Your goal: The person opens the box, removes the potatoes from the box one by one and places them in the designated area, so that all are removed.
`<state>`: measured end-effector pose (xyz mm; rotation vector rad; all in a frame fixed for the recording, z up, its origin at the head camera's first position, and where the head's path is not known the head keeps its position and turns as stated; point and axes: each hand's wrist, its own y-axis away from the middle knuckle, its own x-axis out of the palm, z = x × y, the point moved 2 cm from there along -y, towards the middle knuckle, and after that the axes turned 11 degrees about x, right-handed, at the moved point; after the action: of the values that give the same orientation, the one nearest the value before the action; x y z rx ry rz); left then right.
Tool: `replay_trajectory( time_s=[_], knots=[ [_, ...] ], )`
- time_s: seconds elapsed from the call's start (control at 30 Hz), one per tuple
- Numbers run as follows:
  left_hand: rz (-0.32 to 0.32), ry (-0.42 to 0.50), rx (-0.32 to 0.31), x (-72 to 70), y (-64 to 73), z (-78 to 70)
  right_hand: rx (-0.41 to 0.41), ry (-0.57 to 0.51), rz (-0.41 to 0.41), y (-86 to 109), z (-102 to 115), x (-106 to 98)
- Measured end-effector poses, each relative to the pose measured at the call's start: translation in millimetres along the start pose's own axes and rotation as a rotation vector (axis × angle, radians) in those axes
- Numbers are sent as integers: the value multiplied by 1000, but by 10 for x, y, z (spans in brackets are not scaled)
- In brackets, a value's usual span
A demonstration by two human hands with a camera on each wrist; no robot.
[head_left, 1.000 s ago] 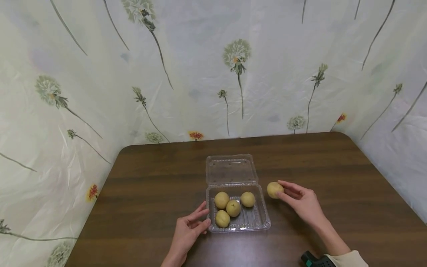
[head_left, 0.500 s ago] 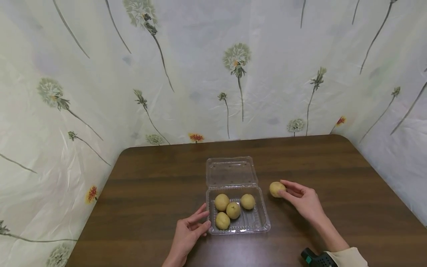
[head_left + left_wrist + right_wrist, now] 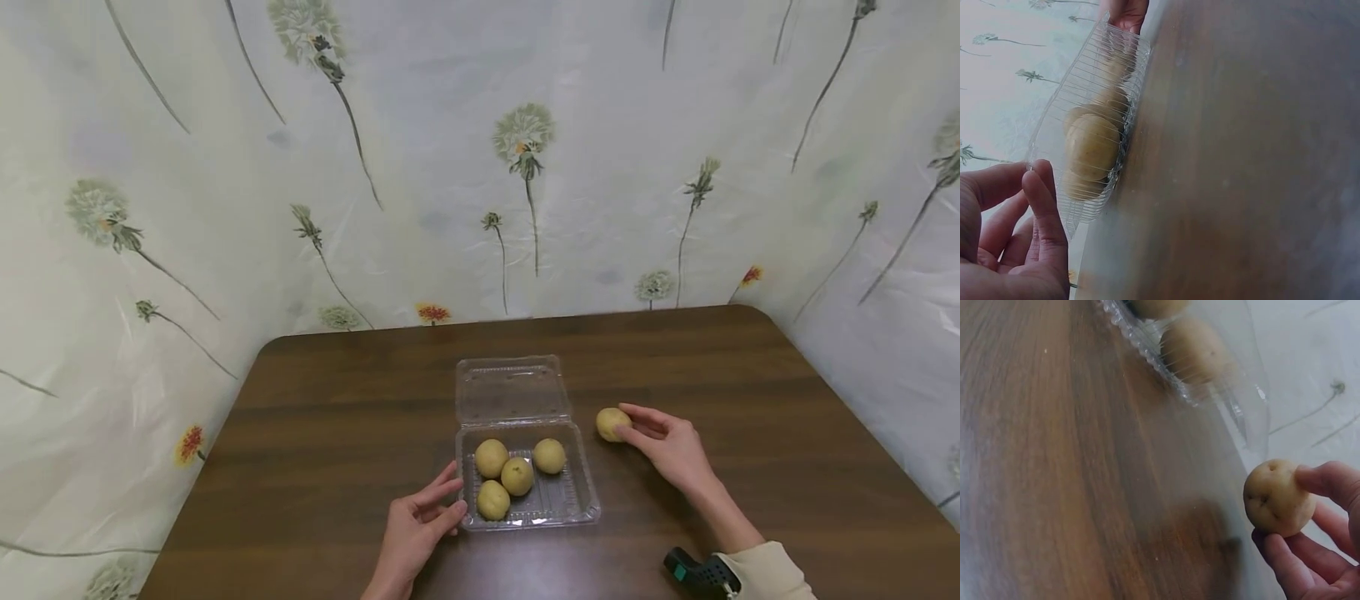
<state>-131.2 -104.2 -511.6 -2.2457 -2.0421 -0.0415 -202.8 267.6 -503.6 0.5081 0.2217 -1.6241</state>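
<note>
A clear plastic clamshell container lies on the table with its lid folded back. Inside are several small yellowish potatoes, three grouped on the left and one apart at the right. My left hand pinches the container's left rim between thumb and fingers, as the left wrist view shows at close range. To the right of the container, my right hand holds a single potato by thumb and fingertips. Dimples show on that potato's skin in the right wrist view.
The dark wooden table has rounded far corners. A pale floral sheet hangs behind it and along both sides. On the right wrist sits a black strapped device, beside a cream sleeve.
My right hand, still holding the potato, has shifted slightly away from the container. The left hand stays at the rim. The head view has tilted and turned a little.
</note>
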Motion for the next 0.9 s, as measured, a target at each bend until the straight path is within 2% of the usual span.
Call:
replay_trajectory(
  time_s=[0.37, 0.9],
  knots=[
    [-20, -13, -3, -11, 15, 7, 11, 40, -16, -102, 14, 42],
    [-3, -9, -17, -11, 4, 7, -3, 41, -66, -160, -37, 36]
  ],
)
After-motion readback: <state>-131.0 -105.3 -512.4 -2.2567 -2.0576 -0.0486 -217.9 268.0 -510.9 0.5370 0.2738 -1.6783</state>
